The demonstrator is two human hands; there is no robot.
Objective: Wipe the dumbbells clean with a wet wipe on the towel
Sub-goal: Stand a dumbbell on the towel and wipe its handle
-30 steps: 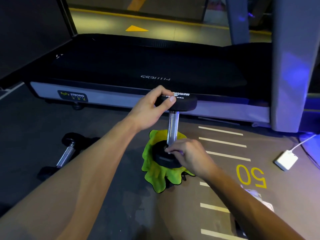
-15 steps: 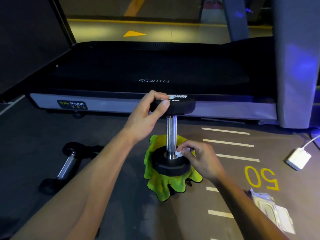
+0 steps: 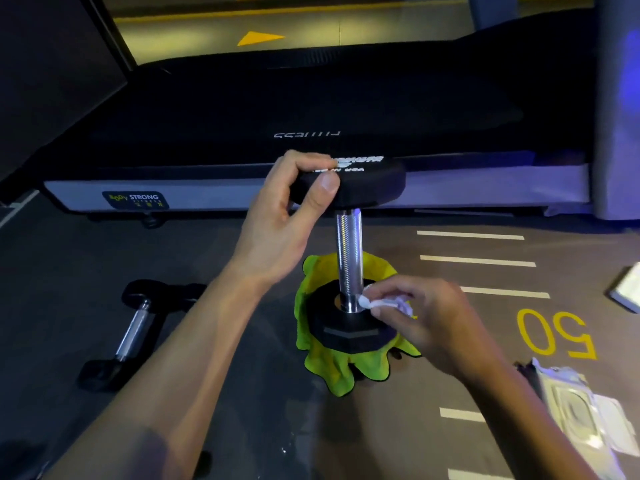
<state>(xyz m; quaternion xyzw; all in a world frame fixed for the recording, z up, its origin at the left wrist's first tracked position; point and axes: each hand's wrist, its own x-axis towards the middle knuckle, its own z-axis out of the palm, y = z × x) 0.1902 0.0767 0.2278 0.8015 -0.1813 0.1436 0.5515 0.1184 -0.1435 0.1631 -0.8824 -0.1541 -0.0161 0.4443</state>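
The dumbbell (image 3: 349, 258) is stood upright on the green towel (image 3: 334, 367) on the floor, just in front of the treadmill (image 3: 311, 109). Its top head is gripped at the rim by the left hand (image 3: 282, 220), fingers curled over it. A white wet wipe (image 3: 382, 303) is pinched in the right hand (image 3: 424, 318) and pressed against the base of the chrome handle. A second dumbbell (image 3: 133, 329) is seen lying on the floor to the left.
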